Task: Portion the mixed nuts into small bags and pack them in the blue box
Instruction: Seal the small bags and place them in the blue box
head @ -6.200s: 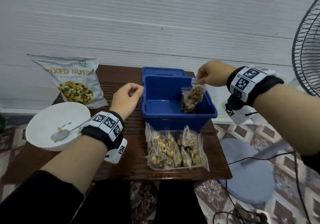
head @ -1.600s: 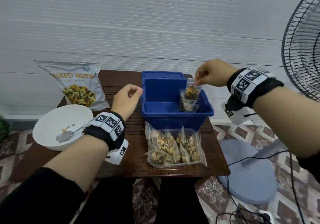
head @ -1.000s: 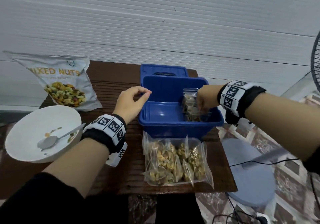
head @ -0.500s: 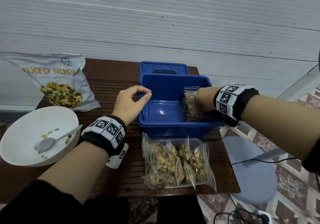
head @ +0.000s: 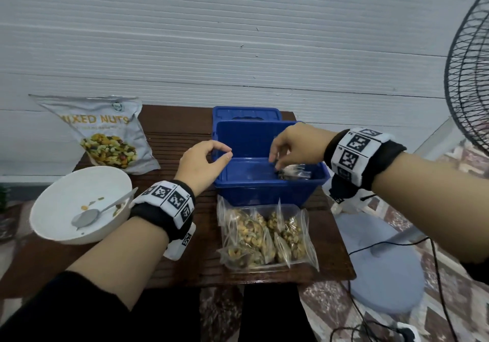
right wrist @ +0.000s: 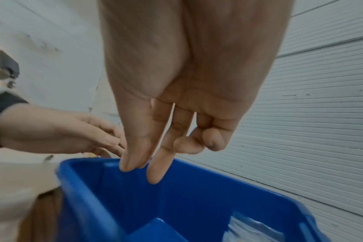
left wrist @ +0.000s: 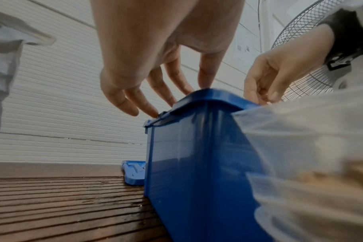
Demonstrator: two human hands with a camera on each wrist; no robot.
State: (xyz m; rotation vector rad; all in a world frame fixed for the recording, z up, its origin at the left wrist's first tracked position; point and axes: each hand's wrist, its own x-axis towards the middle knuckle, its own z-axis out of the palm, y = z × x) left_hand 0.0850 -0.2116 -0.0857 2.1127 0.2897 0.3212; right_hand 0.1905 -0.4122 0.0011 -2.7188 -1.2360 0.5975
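Inside the blue box (head: 267,182), at 3 o'clock, 1 bag (head: 293,171) lies released under the right hand (head: 296,147), its grip loose and empty; next: pinch a bag from the tabletop pile (head: 264,235) at 6 o'clock.

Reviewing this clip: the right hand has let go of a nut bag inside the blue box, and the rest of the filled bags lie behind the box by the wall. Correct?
Not quite. The filled bags lie in front of the blue box, on the near side of the table, as the head view shows. The right hand has indeed released the nut bag in the box.
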